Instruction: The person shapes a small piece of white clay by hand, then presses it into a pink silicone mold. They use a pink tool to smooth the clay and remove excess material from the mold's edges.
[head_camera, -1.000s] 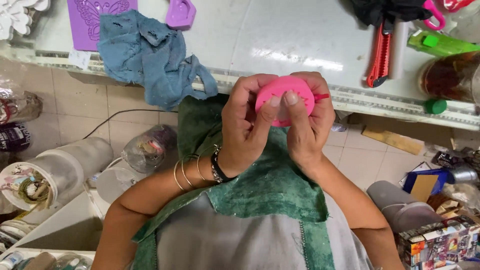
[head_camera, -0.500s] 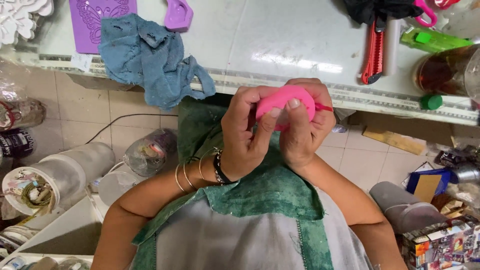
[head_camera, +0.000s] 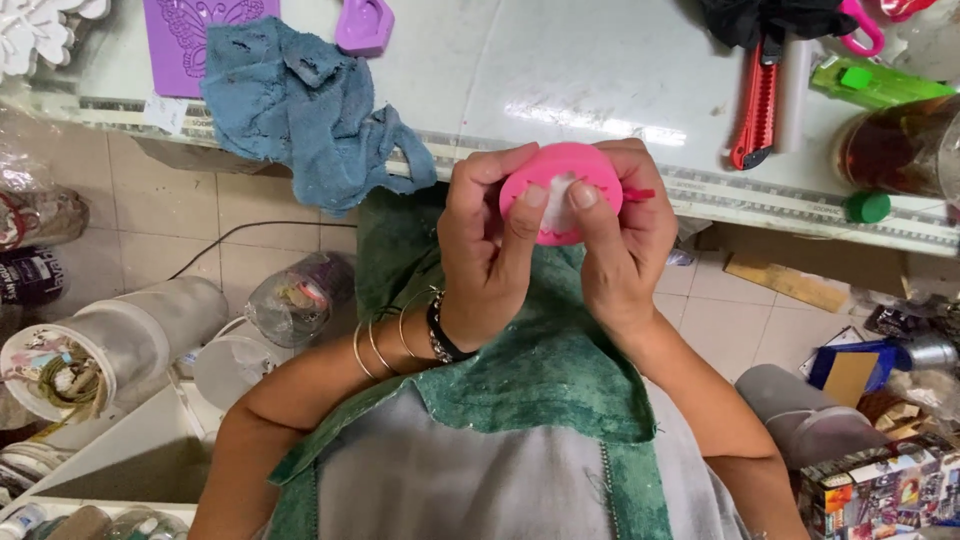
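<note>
Head view: both hands (head_camera: 560, 250) pinch pink mould (head_camera: 560, 190)

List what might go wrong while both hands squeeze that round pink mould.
The white piece inside the round pink silicone mould might crack as the thumbs bend it. The left hand and right hand hold it past the table edge, over the green apron, so it might drop.

Pink round mould (head_camera: 560, 190): lower half and rim hidden behind thumbs of left hand (head_camera: 490, 250) and right hand (head_camera: 630, 250); white content indistinct. Purple butterfly mat (head_camera: 205, 35) at 11 o'clock cut by top edge, partly under blue rag (head_camera: 300, 100).
</note>
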